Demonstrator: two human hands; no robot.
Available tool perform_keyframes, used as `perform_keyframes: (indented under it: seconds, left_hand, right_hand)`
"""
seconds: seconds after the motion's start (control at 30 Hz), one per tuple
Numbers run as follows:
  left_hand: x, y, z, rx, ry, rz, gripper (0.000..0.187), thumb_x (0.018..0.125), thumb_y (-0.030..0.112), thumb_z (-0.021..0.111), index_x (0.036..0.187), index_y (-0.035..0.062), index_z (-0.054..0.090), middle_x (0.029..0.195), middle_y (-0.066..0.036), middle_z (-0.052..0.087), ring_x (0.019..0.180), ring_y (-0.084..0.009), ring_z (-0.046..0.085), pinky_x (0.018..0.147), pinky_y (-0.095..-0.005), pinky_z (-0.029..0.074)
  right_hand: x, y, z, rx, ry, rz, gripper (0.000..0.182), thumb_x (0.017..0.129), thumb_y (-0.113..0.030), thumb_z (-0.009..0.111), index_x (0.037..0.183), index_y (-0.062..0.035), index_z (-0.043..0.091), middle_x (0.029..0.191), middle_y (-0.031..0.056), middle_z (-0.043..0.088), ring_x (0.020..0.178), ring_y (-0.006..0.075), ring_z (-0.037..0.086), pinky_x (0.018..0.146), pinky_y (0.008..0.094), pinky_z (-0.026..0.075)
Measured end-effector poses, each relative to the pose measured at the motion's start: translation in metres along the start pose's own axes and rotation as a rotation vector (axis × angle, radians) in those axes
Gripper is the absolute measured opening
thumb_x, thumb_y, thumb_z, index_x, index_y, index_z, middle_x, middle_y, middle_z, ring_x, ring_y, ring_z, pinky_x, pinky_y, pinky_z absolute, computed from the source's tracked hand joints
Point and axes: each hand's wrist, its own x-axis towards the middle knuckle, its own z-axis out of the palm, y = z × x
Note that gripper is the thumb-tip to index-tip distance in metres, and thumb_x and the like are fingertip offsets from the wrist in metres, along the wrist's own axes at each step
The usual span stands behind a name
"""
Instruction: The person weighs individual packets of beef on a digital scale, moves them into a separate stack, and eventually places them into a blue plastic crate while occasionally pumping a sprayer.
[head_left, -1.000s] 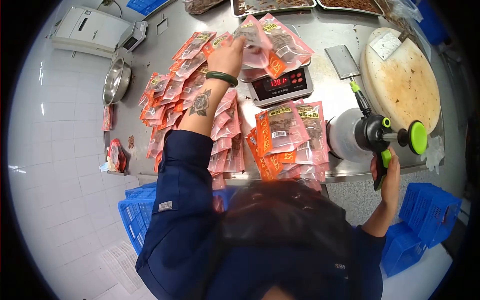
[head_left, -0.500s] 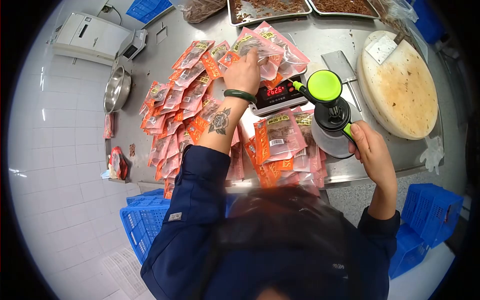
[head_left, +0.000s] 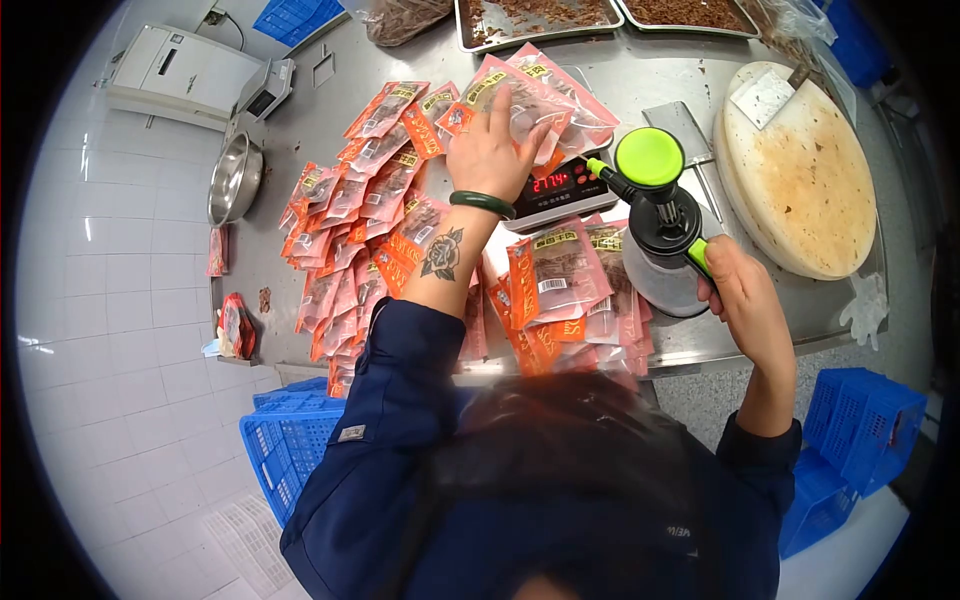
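Note:
My left hand (head_left: 490, 160) lies with its fingers apart on a clear-fronted pink and orange food packet (head_left: 520, 95). A second similar packet (head_left: 575, 95) lies beside it; both rest on a digital scale (head_left: 555, 195) with red lit digits. My right hand (head_left: 738, 285) is wrapped round the green and black handle of a pump dispenser (head_left: 668, 225), which has a clear body and a bright green knob on top. The dispenser's green-tipped nozzle points left, close to the packets at the scale. Part of the scale's plate is hidden under the packets.
Many packets lie in a heap (head_left: 350, 230) on the left, and a smaller stack (head_left: 565, 280) lies in front of the scale. A round cutting board (head_left: 800, 180) stands right, with a cleaver on it. Trays (head_left: 690, 15) of brown food are behind; a metal bowl (head_left: 236, 180) is left.
My left hand's fingers have spread and shifted slightly on the packet. The dispenser's green knob has risen a little. The scale's reading has gone up from about 262 to 277.

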Motion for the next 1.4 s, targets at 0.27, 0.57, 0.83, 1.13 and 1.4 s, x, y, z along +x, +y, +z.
perform_keyframes:
  seconds: [0.27, 0.57, 0.83, 1.13, 1.4]
  left_hand:
    - [-0.013, -0.025, -0.044, -0.365, 0.449, 0.024, 0.051, 0.088, 0.032, 0.062, 0.131, 0.0120, 0.045, 0.117, -0.014, 0.039, 0.111, -0.0295, 0.041, 0.096, -0.0421, 0.034]
    - [-0.018, 0.012, -0.019, -0.398, 0.378, 0.161, 0.028, 0.081, 0.029, 0.070, 0.094, 0.0086, 0.056, 0.125, -0.017, 0.039, 0.118, -0.0354, 0.038, 0.098, -0.0463, 0.032]
    - [-0.030, 0.016, -0.012, -0.517, 0.361, 0.009, 0.031, 0.085, 0.026, 0.067, 0.102, 0.0057, 0.051, 0.132, -0.019, 0.033, 0.122, -0.0367, 0.037, 0.101, -0.0463, 0.031]
    - [-0.047, -0.022, -0.034, -0.649, 0.471, -0.137, 0.025, 0.088, 0.022, 0.062, 0.102, 0.0045, 0.049, 0.132, -0.018, 0.031, 0.119, -0.0312, 0.037, 0.101, -0.0427, 0.030]
    - [-0.060, -0.025, -0.032, -0.579, 0.437, -0.175, 0.024, 0.089, 0.021, 0.060, 0.101, 0.0047, 0.047, 0.133, -0.017, 0.031, 0.121, -0.0297, 0.038, 0.101, -0.0432, 0.031]
  right_hand:
    - [-0.046, 0.065, -0.015, 0.310, 0.188, -0.027, 0.076, 0.087, -0.073, 0.023, 0.094, -0.0037, 0.053, 0.064, 0.0000, 0.049, 0.051, 0.0050, 0.041, 0.045, 0.0196, 0.030]
    - [-0.069, 0.090, -0.010, 0.352, 0.246, -0.014, 0.075, 0.088, -0.071, 0.024, 0.101, -0.0024, 0.052, 0.062, 0.0010, 0.049, 0.049, 0.0052, 0.040, 0.044, 0.0192, 0.030]
    - [-0.014, 0.011, -0.013, -0.015, 0.047, -0.010, 0.042, 0.099, -0.038, 0.035, 0.080, -0.0041, 0.051, 0.061, 0.0007, 0.050, 0.052, 0.0077, 0.042, 0.048, 0.0234, 0.034]
    - [-0.032, 0.048, -0.017, 0.188, 0.048, -0.048, 0.073, 0.090, -0.069, 0.027, 0.103, -0.0019, 0.052, 0.069, 0.0019, 0.052, 0.054, 0.0054, 0.043, 0.048, 0.0193, 0.032]
    - [-0.049, 0.070, -0.017, 0.290, 0.160, -0.033, 0.069, 0.093, -0.063, 0.025, 0.105, -0.0012, 0.054, 0.068, 0.0005, 0.051, 0.053, 0.0056, 0.042, 0.046, 0.0213, 0.032]
